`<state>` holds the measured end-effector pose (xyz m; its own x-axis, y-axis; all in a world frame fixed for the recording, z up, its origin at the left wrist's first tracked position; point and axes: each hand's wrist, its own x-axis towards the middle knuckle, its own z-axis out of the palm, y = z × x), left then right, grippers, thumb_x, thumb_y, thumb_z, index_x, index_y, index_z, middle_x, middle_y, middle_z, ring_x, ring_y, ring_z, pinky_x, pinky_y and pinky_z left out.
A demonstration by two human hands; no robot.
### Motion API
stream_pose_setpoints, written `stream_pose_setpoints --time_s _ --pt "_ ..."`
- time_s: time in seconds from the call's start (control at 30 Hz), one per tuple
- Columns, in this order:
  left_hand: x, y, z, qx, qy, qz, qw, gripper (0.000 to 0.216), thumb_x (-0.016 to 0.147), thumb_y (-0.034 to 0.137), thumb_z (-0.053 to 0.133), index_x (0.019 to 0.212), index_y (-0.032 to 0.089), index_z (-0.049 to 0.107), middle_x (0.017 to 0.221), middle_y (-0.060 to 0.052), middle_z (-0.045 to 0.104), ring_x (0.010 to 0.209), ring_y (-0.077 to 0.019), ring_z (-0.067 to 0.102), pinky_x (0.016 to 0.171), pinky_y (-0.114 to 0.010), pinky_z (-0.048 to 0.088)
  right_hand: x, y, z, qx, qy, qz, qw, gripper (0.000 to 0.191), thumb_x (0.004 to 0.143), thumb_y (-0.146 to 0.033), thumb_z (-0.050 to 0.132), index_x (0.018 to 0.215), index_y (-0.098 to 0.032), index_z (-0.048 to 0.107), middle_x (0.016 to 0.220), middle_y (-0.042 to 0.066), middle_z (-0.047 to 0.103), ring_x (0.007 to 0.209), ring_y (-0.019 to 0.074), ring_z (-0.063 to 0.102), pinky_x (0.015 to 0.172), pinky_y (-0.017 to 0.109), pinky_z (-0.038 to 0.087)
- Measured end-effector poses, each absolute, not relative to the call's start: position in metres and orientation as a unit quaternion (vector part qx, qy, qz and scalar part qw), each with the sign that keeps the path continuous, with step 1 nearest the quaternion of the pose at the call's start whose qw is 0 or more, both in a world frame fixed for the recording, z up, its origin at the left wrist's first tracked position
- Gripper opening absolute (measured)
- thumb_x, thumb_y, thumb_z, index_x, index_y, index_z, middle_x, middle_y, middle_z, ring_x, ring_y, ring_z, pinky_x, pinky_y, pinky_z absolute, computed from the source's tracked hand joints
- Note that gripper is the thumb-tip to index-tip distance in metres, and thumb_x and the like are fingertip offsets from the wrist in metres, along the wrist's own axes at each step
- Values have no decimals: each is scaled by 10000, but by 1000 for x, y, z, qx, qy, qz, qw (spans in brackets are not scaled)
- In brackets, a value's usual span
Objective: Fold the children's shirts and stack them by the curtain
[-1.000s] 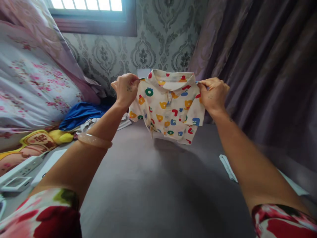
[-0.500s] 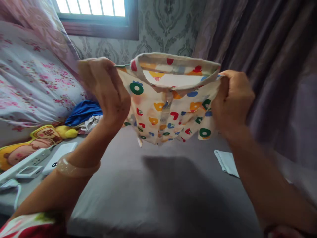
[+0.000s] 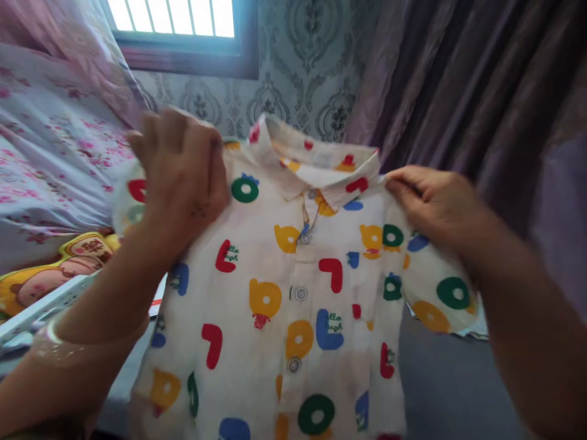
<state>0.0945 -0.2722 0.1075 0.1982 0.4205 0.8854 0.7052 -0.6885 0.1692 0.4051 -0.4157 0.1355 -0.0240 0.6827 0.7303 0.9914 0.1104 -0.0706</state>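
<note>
A small white button-up shirt (image 3: pixel 266 244) with red, yellow, green and blue printed shapes hangs upright in front of me, its buttoned front facing me. My left hand (image 3: pixel 186 171) is closed on the shoulder at the left of the collar, slightly blurred. At the other shoulder my right hand (image 3: pixel 433 198) pinches the cloth between thumb and fingers. One short sleeve hangs below my right hand; the other shows behind my left wrist. The shirt's lower edge runs out of view at the bottom.
Below is a bed with a grey sheet (image 3: pixel 444 385). To the left lie a yellow cartoon cushion (image 3: pixel 41 281) and a white power strip (image 3: pixel 50 305). A floral curtain (image 3: pixel 59 140) hangs left, a dark curtain (image 3: pixel 458 79) right, and a barred window (image 3: pixel 178 15) is behind.
The shirt has swung from tilted away to hanging down close to me, so its front now fills the middle. My right hand has moved slightly lower. Both hands keep their hold.
</note>
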Motion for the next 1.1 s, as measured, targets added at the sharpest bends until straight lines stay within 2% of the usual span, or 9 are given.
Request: stream_pose_setpoints --time_s 0.03,0.1,0.17,0.3,0.43,0.63,0.9,1.1 --pt "102 -263 98 -755 -370 -494 220 324 950 361 338 1117 208 570 1214 -148 517 1202 -369 386 979 -589 286 413 -403 124 -636 -681 -212 294 239 928 -322 482 997 -245 698 949 48 716 857 249 662 792 381 512" --pt "120 -237 67 -782 -372 -424 264 310 963 348 331 992 178 589 1052 -136 558 1053 -316 461 878 -505 357 428 -376 94 -654 -694 -170 246 262 948 -313 444 986 -235 691 990 63 708 907 242 649 806 359 494" --pt "136 -207 23 -813 -381 -370 239 293 973 312 323 955 176 581 1004 -118 563 986 -280 478 845 -443 360 438 -351 57 -685 -688 -143 192 286 974 -316 404 1019 -227 672 1024 74 689 955 228 631 808 328 471" --pt "161 -161 -66 -845 -411 -287 186 244 966 256 330 975 180 562 1005 -113 560 980 -277 476 836 -407 345 446 -315 -21 -754 -642 -117 76 316 1017 -319 313 1061 -228 613 1070 62 638 943 199 631 735 283 433" --pt "173 -141 -122 -864 -422 -224 160 215 932 183 362 1025 193 556 1071 -117 566 992 -279 479 850 -403 338 449 -294 -78 -776 -621 -111 -7 302 1027 -278 269 1130 -239 551 1133 66 594 888 181 656 688 274 418" --pt "185 -121 -147 -875 -416 -191 154 267 923 137 336 1065 173 559 1065 -129 571 987 -286 483 853 -404 346 464 -272 -114 -771 -624 -116 -48 294 1001 -181 287 1191 -237 505 1184 85 553 904 194 668 688 279 443" --pt "203 -86 -156 -882 -413 -170 152 308 913 101 325 1100 174 558 1067 -125 572 1019 -286 479 869 -398 347 485 -234 -129 -757 -636 -129 -75 283 1003 -167 295 1190 -221 500 1177 104 560 930 198 669 705 273 464" --pt "214 -60 -165 -882 -418 -157 153 313 900 84 341 1096 175 567 1044 -120 572 1013 -278 476 870 -395 347 497 -206 -134 -738 -652 -146 -94 312 968 -78 299 1164 -190 514 1171 124 569 938 204 667 686 274 475"
